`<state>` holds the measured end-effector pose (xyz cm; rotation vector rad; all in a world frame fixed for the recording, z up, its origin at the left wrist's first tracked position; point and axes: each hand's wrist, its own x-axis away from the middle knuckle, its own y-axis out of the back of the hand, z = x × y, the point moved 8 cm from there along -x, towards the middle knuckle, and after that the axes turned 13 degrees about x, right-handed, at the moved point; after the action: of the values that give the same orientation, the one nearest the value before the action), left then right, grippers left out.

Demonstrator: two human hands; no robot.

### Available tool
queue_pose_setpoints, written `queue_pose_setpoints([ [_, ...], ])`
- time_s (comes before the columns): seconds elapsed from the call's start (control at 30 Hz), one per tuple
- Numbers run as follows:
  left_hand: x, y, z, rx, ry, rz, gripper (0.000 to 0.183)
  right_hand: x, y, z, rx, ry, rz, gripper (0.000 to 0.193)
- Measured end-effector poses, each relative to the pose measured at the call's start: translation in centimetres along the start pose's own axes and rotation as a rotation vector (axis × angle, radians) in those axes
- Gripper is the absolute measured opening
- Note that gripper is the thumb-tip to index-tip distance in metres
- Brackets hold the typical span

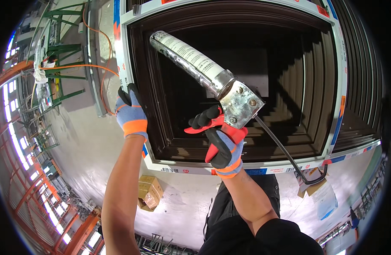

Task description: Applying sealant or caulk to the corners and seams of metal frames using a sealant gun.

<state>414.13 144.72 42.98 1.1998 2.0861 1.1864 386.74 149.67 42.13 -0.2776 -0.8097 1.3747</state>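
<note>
A caulking gun point(242, 104) is in my right hand point(223, 148), its fingers wrapped round the red handle and trigger. Its barrel holds a clear tube with a white label point(191, 55), slanting to the far left; the thin rod runs back to the near right and ends in a hook. Below the gun lies a dark brown stepped frame point(138, 63), its outer edges covered with white, printed protective film point(338, 85). My left hand point(131, 112) grips the frame's left edge. Both hands wear blue-grey gloves with black fingers and orange cuffs.
Another dark ribbed frame point(361, 72) adjoins on the right. An orange hose point(85, 66) reaches the left edge from green metal stands point(68, 46). On the floor are a cardboard box point(151, 193) near my left forearm and an opened carton point(313, 180) at the near right.
</note>
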Motion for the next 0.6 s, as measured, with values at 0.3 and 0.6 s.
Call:
queue_pose_setpoints([
  [0.3,0.2,0.2,0.2,0.022,0.118,-0.014,0.04,0.2,0.3,0.9,0.129,0.045,-0.007,0.032],
  [0.6,0.0,-0.1,0.6,0.083,0.114,-0.01,0.043,-0.2,0.1,0.5,0.107,-0.009,-0.02,0.029],
])
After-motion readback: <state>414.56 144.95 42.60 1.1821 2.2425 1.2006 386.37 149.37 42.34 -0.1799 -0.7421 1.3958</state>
